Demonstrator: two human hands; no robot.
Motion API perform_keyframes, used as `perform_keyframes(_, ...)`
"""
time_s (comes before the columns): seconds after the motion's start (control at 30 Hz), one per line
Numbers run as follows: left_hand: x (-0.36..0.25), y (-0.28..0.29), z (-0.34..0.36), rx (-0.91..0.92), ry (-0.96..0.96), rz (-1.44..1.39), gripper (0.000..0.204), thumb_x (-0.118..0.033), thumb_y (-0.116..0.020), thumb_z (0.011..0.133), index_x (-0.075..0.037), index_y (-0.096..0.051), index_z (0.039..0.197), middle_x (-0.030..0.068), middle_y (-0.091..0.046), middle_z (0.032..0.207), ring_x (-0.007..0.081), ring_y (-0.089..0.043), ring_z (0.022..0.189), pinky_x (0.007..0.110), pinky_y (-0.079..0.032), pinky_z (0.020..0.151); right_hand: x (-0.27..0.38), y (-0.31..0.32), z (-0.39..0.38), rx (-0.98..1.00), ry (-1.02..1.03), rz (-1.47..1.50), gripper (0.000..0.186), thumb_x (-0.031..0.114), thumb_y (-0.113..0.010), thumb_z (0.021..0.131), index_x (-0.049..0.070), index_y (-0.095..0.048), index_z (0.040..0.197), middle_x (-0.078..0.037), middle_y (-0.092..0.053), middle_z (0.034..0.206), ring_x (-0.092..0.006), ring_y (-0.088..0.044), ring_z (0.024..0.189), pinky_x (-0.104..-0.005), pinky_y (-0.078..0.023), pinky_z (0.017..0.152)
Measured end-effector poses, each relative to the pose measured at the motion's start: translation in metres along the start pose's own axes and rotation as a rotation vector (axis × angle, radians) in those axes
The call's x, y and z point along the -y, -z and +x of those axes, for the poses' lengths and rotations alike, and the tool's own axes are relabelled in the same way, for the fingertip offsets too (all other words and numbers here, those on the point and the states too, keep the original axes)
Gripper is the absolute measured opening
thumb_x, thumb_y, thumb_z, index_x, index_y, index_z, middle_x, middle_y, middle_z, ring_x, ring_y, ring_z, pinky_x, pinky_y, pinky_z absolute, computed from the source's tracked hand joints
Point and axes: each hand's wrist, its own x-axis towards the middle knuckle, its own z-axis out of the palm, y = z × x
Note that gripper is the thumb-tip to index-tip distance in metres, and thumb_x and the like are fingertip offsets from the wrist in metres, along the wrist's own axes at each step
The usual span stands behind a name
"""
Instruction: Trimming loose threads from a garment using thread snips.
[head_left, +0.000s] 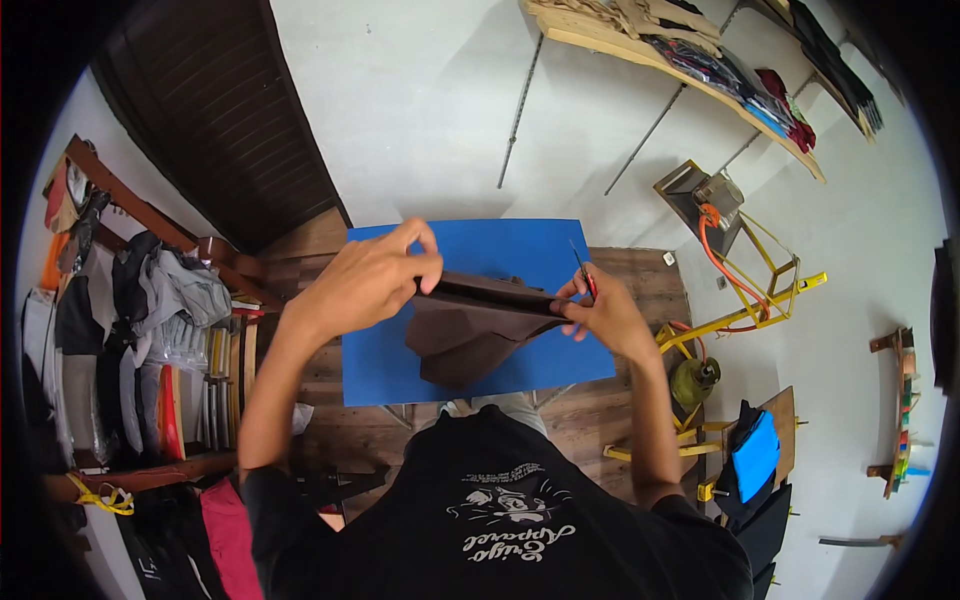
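A dark brown piece of cloth (pixel 470 345) hangs between my hands over the blue table (pixel 380 375), its upper edge drawn fairly straight and a dark fold or opening running along it. At the left end of that edge, my left hand (pixel 375 280) is closed with the cloth at its fingertips, index finger arched up. My right hand (pixel 612 315) grips the cloth's right end between thumb and fingers. Tucked in the same hand is a small cutting tool with a red handle (pixel 590 286) and thin pointed dark tip, angled up and away; its exact kind is unclear.
Folded garments and bagged cloth fill a rack (pixel 170 300) on the left. To the right stand a yellow metal frame (pixel 720 325) with an orange hose and a green gas cylinder (pixel 694 382). A wooden shelf (pixel 640 50) with fabrics hangs on the far wall.
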Motion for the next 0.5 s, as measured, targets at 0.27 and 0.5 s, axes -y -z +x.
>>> perform_keyframes(0.27,-0.018,0.041,0.014,-0.093,-0.291,0.266,0.012,-0.014,-0.063,0.079,-0.003,-0.060,0.081,0.0104,-0.056,0.076,0.0269,-0.057,0.068,0.038,-0.046,0.064,0.077,0.067,0.020,0.268,-0.037,-0.145,0.030,-0.007,-0.060,0.079,0.007,-0.034,0.079,-0.016,-0.061,0.094,-0.0208,-0.068,0.065,-0.0293,-0.058,0.054)
perform_keyframes(0.5,-0.023,0.026,0.032,-0.308,-0.121,-0.209,0.029,-0.006,-0.069,0.078,0.002,-0.043,0.067,0.0072,-0.039,0.059,0.0121,-0.037,0.052,0.026,-0.030,0.049,0.051,0.061,0.068,0.236,0.077,0.259,0.029,-0.002,-0.064,0.083,0.010,-0.038,0.078,-0.007,-0.061,0.078,-0.0202,-0.070,0.073,-0.0255,-0.058,0.058)
